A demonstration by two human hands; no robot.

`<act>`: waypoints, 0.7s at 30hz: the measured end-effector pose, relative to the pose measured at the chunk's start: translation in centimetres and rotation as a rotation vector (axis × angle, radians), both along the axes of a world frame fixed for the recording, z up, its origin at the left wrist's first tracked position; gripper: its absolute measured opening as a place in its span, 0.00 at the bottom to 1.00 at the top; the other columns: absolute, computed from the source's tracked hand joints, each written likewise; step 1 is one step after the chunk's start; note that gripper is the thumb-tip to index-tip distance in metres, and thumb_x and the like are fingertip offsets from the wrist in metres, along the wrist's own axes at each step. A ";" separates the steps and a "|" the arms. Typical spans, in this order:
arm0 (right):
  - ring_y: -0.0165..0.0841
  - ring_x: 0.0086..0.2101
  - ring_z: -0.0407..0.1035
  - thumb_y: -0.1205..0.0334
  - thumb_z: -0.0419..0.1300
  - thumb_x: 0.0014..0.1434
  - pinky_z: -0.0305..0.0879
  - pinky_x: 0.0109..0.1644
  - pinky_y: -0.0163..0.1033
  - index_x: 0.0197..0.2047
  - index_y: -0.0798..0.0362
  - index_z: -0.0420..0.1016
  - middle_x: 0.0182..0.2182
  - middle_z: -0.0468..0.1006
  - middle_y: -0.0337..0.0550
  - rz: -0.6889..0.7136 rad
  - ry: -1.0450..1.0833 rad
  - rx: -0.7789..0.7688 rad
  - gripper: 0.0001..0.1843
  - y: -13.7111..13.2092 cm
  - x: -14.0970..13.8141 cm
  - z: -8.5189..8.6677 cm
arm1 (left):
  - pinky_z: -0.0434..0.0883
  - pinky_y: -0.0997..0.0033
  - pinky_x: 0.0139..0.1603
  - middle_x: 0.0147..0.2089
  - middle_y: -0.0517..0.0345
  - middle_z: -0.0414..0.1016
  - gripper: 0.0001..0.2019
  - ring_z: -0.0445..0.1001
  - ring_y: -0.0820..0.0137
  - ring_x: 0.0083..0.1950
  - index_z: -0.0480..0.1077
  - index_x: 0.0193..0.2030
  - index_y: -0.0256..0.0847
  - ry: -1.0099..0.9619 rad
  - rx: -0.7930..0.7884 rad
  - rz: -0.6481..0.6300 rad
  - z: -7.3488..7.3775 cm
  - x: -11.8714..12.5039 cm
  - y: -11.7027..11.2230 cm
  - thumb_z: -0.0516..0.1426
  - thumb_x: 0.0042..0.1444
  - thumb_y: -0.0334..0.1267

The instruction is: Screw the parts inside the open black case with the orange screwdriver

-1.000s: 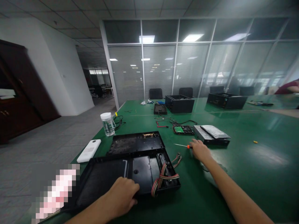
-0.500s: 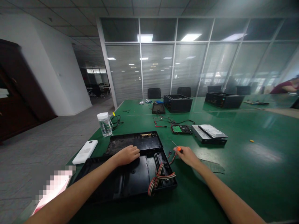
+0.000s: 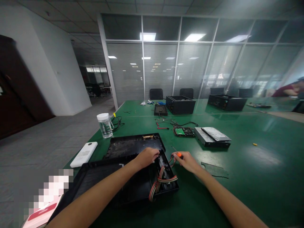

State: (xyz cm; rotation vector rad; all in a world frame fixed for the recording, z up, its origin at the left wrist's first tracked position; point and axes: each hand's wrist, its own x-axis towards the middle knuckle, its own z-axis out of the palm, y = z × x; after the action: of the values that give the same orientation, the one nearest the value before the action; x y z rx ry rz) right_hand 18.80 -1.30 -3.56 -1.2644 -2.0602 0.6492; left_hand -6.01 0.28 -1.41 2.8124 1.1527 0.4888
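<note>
Black casing (image 3: 140,186) lies near L edge of the green table (image 3: 263,177), its near L corner beside a pink-white item (image 3: 46,209), part pixelated. Black panel (image 3: 128,147) sits just behind it. On R, wide stretch of tabletop runs past the rt forearm, w/ a clear flat piece (image 3: 215,170) beside the arm & a small yellow bit (image 3: 255,144) farther out.

L arm reaches across casing; L hand (image 3: 147,157) is over its back R part, fingers curled down. Can't tell if it grips anything. R hand (image 3: 186,161) is closed on a screwdriver (image 3: 180,155), orange collar showing, shaft angled up-left, just R of casing. Striped ribbon cable (image 3: 163,180) loops over casing's R end.

Ahead of R hand: drive w/ green board (image 3: 184,131), then silver box (image 3: 212,137) w/ sheet on top. White slab (image 3: 84,154) & water bottle (image 3: 104,126) along L edge. Far end: 2 black cases, glass partition (image 3: 161,69) behind. Person in maroon (image 3: 286,91), far R. Grey floor (image 3: 66,136) L.
</note>
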 end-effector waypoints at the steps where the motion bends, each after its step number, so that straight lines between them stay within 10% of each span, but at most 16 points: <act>1: 0.29 0.20 0.64 0.44 0.45 0.58 0.60 0.27 0.34 0.26 0.54 0.73 0.25 0.76 0.40 -0.019 -0.007 0.011 0.26 0.2 0.2 0.0 | 0.66 0.72 0.46 0.40 0.54 0.75 0.08 0.73 0.68 0.43 0.70 0.41 0.38 -0.036 -0.003 0.007 -0.5 -0.1 0.1 0.50 0.60 0.33; 21: 0.28 0.26 0.64 0.59 0.56 0.46 0.63 0.32 0.36 0.42 0.52 0.59 0.33 0.68 0.38 -0.230 0.177 0.058 0.18 2.1 2.5 -1.2 | 0.65 0.69 0.46 0.38 0.53 0.71 0.07 0.68 0.67 0.42 0.67 0.38 0.37 0.005 0.046 0.013 -1.4 -0.3 -1.3 0.49 0.57 0.30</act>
State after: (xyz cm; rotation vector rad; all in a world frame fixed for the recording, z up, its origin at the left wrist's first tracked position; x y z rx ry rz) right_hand 21.27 0.81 -4.73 -1.3352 -1.7474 0.5690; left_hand -6.35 -0.99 -2.78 2.8482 1.1764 0.5170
